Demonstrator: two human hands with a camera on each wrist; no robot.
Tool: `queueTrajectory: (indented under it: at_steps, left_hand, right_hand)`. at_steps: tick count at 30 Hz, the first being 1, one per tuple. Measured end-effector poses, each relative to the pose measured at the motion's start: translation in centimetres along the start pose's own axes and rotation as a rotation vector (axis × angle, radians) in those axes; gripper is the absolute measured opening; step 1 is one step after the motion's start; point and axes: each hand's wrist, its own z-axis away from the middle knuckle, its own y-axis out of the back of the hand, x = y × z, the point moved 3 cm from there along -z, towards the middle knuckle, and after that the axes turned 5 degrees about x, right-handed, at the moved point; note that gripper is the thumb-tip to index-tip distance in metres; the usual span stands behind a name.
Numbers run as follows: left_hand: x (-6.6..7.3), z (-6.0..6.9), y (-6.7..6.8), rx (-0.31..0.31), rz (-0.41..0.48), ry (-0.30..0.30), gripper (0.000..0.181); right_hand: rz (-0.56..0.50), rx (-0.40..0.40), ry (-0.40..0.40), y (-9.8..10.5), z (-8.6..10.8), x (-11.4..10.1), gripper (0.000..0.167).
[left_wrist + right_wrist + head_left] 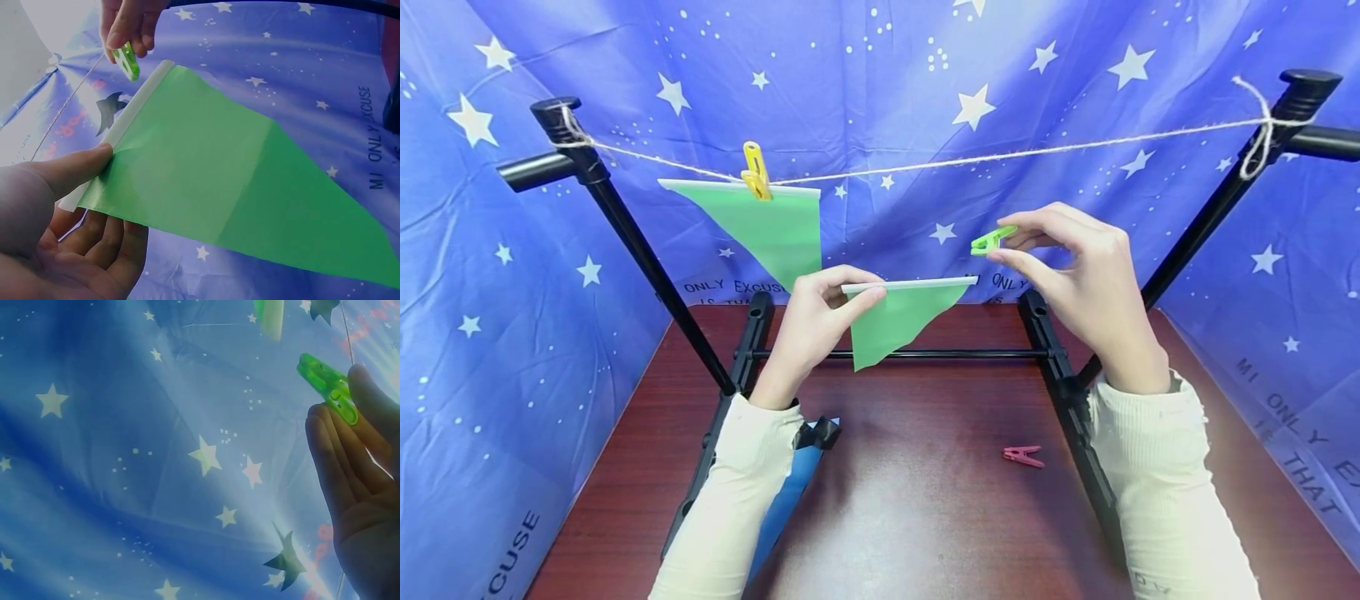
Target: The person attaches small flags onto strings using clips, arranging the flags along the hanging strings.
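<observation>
My left hand (823, 321) pinches a green pennant flag (895, 317) near one end of its white top strip, thumb in front and fingers behind. The flag hangs below the string, its point downward. To its right, my right hand (1078, 279) holds a bright green clothespin (992, 241) between thumb and fingertips, apart from the flag. In the right wrist view the clothespin (328, 387) points away from the fingers. A second green flag (775, 229) hangs on the string (925, 167) at the left, held by a yellow clothespin (756, 171).
The string runs between two black posts (640, 242) of a stand. A pink clothespin (1022, 456) lies on the brown table (910, 517). Partly hidden by the left sleeve is a blue object (786, 500) with a black part. Starry blue cloth (865, 75) surrounds the table.
</observation>
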Motion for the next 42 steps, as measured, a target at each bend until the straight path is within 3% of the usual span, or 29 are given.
queueTrajectory:
  at_steps: [13, 21, 30, 34, 38, 42]
  left_hand:
    - [1.1, -1.6, -0.3, 0.047, 0.000, -0.053, 0.015]
    - [1.8, -2.5, -0.4, 0.077, -0.006, -0.079, 0.015]
    - [2.4, -3.4, -0.9, 0.128, 0.072, -0.096, 0.015]
    - [4.0, -3.3, -1.1, 0.146, 0.088, -0.090, 0.016]
    - [5.6, -3.2, -1.1, 0.158, 0.102, -0.091, 0.016]
    - [5.9, -3.4, -1.1, 0.169, 0.121, -0.088, 0.016]
  right_hand:
    - [0.029, 0.091, 0.039, 0.1, -2.3, -1.9, 0.019]
    - [0.032, 0.120, 0.103, 0.1, -3.7, -2.7, 0.016]
    - [0.048, 0.085, 0.185, -0.1, -5.3, -3.3, 0.016]
    - [0.071, 0.042, 0.260, -0.2, -5.8, -3.5, 0.020]
    - [0.067, 0.036, 0.286, -0.3, -6.4, -3.8, 0.019]
    - [0.069, 0.044, 0.298, -0.5, -6.8, -4.3, 0.020]
